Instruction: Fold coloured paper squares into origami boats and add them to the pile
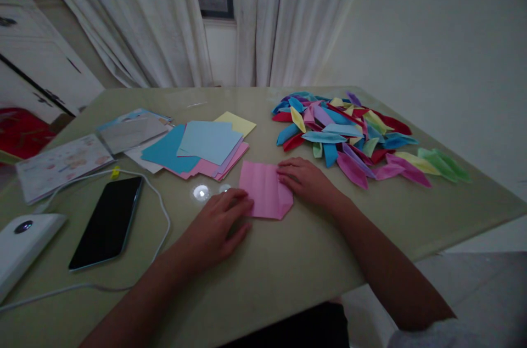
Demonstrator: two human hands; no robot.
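A pink paper sheet (263, 189) lies flat on the table (288, 260) in front of me, one lower right corner folded in. My left hand (216, 230) rests flat beside its left edge, fingertips touching the paper. My right hand (307, 180) presses down on the sheet's right side with fingers stretched flat. Neither hand lifts anything.
A stack of coloured square sheets (206, 147) lies behind the pink one. A heap of folded paper pieces (349, 136) spreads at the right. A dark phone (107, 222), a white cable (158, 211), a white device (22, 243) and printed papers (61, 164) sit at the left.
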